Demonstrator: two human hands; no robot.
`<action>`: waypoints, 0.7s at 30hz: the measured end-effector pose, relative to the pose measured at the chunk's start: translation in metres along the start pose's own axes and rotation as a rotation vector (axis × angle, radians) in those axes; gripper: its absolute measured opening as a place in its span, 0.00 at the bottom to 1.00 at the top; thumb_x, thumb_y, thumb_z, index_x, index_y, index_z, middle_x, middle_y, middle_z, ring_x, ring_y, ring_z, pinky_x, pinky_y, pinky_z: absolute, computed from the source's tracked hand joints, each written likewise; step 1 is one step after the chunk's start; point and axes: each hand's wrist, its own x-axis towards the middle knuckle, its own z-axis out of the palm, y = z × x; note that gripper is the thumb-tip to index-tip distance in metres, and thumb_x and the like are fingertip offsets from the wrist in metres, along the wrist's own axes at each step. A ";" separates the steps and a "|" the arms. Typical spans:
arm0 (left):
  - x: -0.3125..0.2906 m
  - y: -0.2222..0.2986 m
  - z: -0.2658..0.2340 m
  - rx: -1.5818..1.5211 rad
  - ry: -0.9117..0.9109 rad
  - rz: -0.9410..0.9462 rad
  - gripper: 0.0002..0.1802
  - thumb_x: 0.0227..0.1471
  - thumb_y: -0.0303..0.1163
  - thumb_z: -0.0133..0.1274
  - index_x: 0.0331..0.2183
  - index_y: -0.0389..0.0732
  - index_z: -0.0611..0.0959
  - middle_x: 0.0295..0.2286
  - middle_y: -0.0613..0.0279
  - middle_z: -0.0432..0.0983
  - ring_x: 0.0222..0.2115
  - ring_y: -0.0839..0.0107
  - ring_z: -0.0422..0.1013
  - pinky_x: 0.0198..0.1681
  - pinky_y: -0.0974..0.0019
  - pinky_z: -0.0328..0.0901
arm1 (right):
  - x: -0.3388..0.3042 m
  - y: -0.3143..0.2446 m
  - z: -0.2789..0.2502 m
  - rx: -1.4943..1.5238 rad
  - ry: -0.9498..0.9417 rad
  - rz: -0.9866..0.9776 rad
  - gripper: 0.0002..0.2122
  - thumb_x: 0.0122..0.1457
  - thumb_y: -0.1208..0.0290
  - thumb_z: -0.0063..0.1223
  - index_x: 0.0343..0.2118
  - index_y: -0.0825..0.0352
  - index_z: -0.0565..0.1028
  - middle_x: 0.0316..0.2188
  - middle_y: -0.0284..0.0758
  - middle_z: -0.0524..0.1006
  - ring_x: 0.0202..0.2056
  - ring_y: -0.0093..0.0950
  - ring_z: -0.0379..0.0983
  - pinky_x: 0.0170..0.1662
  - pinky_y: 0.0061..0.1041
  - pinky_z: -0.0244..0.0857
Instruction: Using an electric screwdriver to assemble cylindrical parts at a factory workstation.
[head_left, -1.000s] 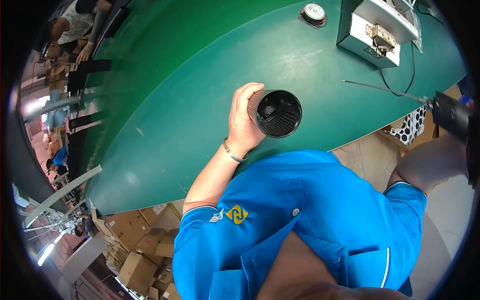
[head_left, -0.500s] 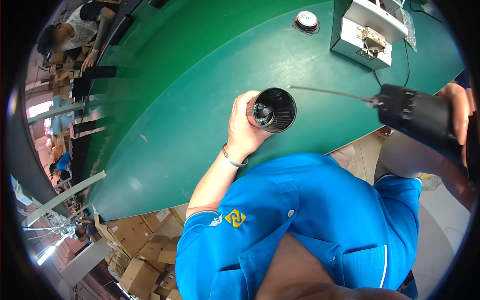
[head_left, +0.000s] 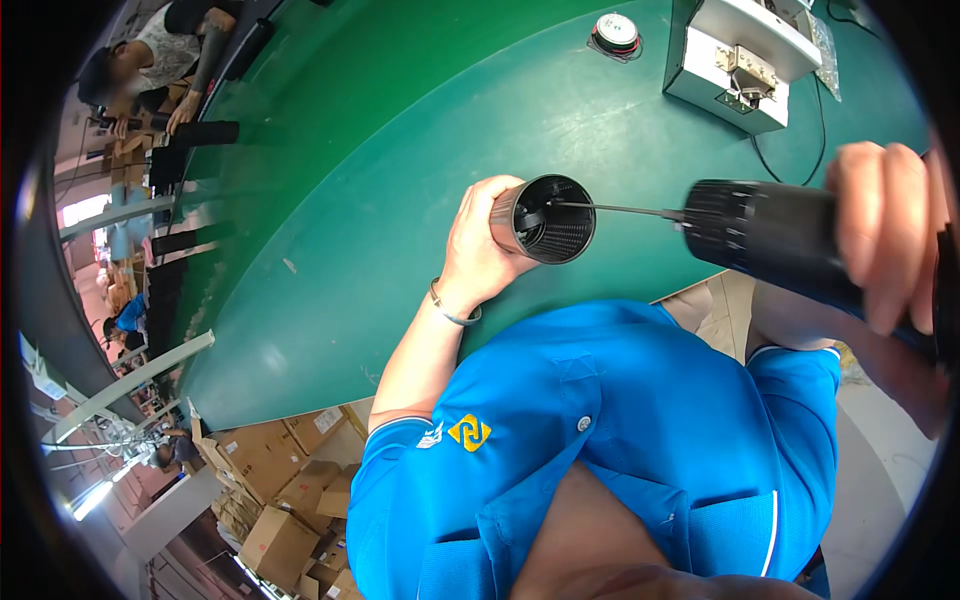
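My left hand point(head_left: 480, 235) is wrapped round a black cylindrical housing point(head_left: 515, 222), its open end turned toward the right. Ribbed walls show inside it, and small parts sit deeper in the dark. My right hand point(head_left: 885, 235) grips a black electric screwdriver point(head_left: 770, 228) from the right. Its long thin bit point(head_left: 630, 209) reaches through the housing's mouth; the tip is inside, and I cannot tell what it touches.
On the green table point(head_left: 400, 310) stands a white and grey machine point(head_left: 745, 75) at the far right, with a black cable. A round white-topped part point(head_left: 615, 35) with wires lies left of it. Cardboard boxes point(head_left: 265, 460) are stacked at lower left. Another person point(head_left: 165, 60) works at upper left.
The electric screwdriver has moved left in my right hand, and its bit has gone from outside the housing to inside it. My left hand keeps the housing nearly in place, tilted slightly more.
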 end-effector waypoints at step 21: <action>0.006 0.003 0.003 0.014 0.009 -0.001 0.42 0.20 0.26 0.72 0.44 0.43 0.71 0.39 0.60 0.72 0.41 0.57 0.68 0.46 0.60 0.65 | -0.005 0.062 0.029 -0.140 0.143 -0.008 0.31 0.49 0.52 0.59 0.50 0.66 0.62 0.26 0.24 0.69 0.23 0.18 0.67 0.29 0.20 0.62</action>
